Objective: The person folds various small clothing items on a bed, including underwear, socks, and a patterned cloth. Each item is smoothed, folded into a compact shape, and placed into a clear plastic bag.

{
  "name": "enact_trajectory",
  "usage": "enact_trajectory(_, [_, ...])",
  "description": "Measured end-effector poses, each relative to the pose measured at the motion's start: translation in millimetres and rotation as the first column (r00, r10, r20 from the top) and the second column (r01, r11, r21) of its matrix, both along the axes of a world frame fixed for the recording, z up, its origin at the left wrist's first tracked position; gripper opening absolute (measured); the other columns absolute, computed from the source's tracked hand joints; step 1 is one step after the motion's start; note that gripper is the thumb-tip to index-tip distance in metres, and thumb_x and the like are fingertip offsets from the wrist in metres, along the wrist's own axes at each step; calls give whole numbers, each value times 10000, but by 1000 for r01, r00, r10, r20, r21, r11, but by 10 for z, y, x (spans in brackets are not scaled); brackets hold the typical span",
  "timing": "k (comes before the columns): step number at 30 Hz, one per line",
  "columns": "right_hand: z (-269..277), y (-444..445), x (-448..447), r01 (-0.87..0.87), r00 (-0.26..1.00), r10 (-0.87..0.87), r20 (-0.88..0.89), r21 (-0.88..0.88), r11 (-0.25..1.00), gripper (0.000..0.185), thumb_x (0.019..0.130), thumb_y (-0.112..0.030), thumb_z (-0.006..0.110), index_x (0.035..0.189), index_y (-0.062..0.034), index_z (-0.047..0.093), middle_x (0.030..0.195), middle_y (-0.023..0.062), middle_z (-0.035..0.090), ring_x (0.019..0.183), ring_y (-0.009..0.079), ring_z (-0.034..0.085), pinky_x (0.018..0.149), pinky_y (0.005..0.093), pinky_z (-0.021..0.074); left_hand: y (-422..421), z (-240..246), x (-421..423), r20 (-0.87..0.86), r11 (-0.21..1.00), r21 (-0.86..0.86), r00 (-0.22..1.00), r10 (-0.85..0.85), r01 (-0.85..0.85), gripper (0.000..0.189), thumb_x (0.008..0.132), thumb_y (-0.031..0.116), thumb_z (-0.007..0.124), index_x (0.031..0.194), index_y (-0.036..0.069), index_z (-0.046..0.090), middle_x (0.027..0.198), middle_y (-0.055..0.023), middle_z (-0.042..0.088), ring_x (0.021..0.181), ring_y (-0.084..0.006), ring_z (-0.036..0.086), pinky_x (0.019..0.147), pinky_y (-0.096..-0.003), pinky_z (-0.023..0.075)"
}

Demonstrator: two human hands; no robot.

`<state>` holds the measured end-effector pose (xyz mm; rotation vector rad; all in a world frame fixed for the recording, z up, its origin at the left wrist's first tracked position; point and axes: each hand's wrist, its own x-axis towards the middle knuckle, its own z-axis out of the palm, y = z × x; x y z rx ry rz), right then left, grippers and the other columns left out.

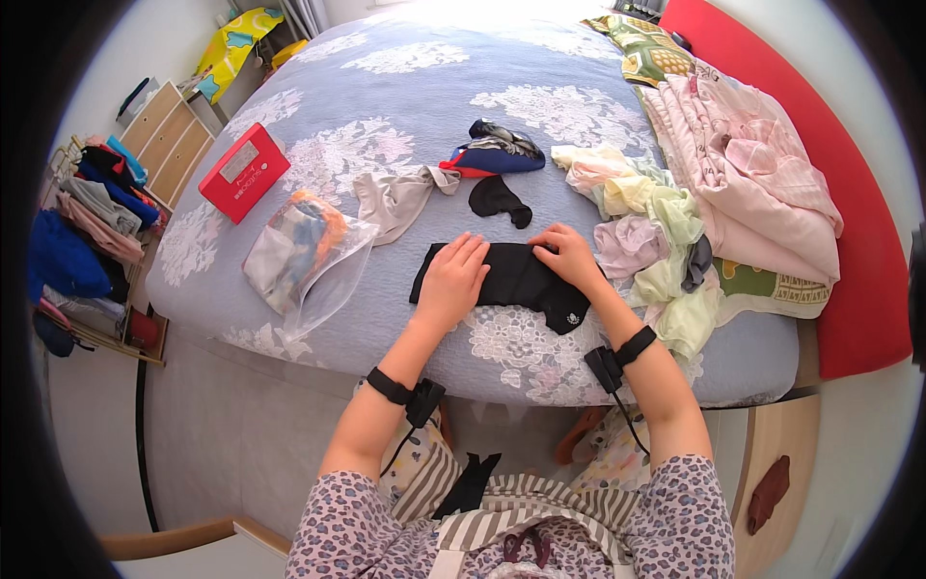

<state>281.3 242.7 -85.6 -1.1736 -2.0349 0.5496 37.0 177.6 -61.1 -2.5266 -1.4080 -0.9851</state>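
A dark black garment [510, 275] lies spread sideways on the bed in front of me, with a small white printed mark near its lower right end. My left hand [454, 279] rests flat over its left part, palm down. At the upper edge, my right hand [568, 253] touches the cloth with thumb and fingers slightly apart. Just beyond lies a small black sock-like piece [499, 201]. Farther up is a navy, red and grey bundle of cloth [499, 150]. A light grey cloth [398, 203] lies crumpled to the left.
Left of my hands sit a clear plastic bag [300, 257] of folded clothes and a red box [244, 174]. A pile of pale garments [655, 224] and a folded pink quilt [745, 174] lie right, beside the red headboard [846, 181]. A clothes rack [101, 239] stands far left.
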Motion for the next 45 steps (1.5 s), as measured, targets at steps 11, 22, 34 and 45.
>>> enact_trajectory(11, [323, -133, 344, -38, 996, 27, -90, -129, 991, 270, 811, 5, 571, 1032, -73, 705, 1016, 76, 668, 825, 189, 637, 724, 301, 512, 95, -265, -186, -32, 989, -147, 999, -6, 1, 552, 991, 397, 445, 1413, 41, 428, 1499, -110, 393, 1423, -275, 303, 1165, -486, 180])
enact_trajectory(22, [437, -1207, 704, -105, 981, 73, 181, 173, 979, 343, 678, 87, 596, 964, -88, 667, 1130, 49, 610, 1110, 280, 534, 906, 368, 488, -394, 273, 597, 169, 891, -32, 881, -441, 452, 307, 678, -40, 648, 968, 54, 683, 1039, -60, 633, 1052, -286, 557, 902, -391, 481])
enact_trajectory(34, [24, -801, 620, 71, 997, -65, -51, 124, 990, 120, 845, -126, 657, 918, -35, 684, 1044, 52, 650, 1010, 240, 538, 872, 340, 453, 52, 35, 661, 512, 844, -468, 859, 16, 263, 131, 775, 116, 753, 866, 38, 700, 726, -32, 627, 657, -89, 545, 590, -242, 440])
enact_trajectory(45, [-126, -843, 731, 469, 858, -496, -133, -190, 862, 405, 842, -318, 700, 1079, 10, 670, 883, 98, 666, 745, 206, 607, 710, 316, 498, 62, -140, 731, 590, 936, -318, 804, 69, 153, 80, 767, 29, 716, 838, 45, 682, 765, -32, 636, 657, -122, 535, 598, -270, 448])
